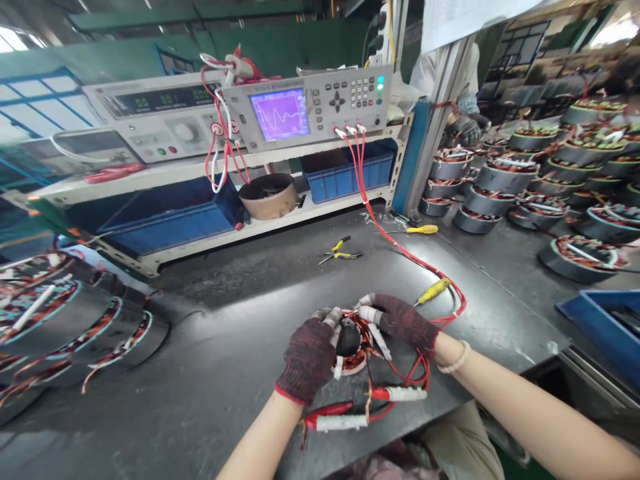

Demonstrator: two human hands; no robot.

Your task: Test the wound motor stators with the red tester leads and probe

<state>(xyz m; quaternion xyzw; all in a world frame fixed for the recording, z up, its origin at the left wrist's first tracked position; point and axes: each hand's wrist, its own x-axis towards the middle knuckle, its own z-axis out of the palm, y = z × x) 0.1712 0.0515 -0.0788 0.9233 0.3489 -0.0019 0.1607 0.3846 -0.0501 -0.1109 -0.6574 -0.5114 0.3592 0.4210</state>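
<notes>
Nearest: 2 red alligator clips w/ white sleeves, one (342,422) at bench edge, other (400,394) just beyond; bare Cu wire at the tip of each. Small wound stator (350,365) right behind, flat on the dark benchtop (225,400), btwn the hands. LH (307,357) and RH (405,320), both gloved, fingertips bunched at its far rim; can't tell if pinching wire or just pressing.

Step, my read: handling windings/leads mid elec. test, clips prob. on. Next move calls for fine fingertip work, clips kept apart, no tug on leads.

Yellow-handled screwdriver (434,291) near RH, pliers (343,253) farther out, 2nd screwdriver (423,230) beyond. On shelf: tester (313,110), purple screen w/ decaying waveform, red test leads (390,237) plugged in. Co-worker's gloved hand (465,130) far R, behind stator stacks (500,183).
</notes>
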